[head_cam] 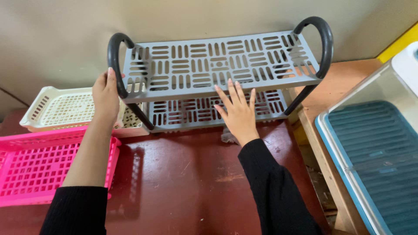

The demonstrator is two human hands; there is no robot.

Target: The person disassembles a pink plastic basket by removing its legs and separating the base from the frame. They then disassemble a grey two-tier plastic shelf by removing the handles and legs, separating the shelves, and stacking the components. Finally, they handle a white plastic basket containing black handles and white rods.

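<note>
A grey two-tier slotted plastic rack (217,61) with black curved side tubes stands on a dark red floor against a beige wall. My left hand (106,98) grips the black tube at the rack's left end. With fingers spread, my right hand (238,112) reaches flat toward the lower shelf (183,114), in front of its right half; it holds nothing. Both arms wear black sleeves.
A cream plastic basket (56,109) sits left of the rack, a pink basket (39,163) in front of it. A small crumpled scrap (227,137) lies under my right wrist. At right, a wooden ledge (344,82) carries a clear container with a blue ribbed tray (374,152).
</note>
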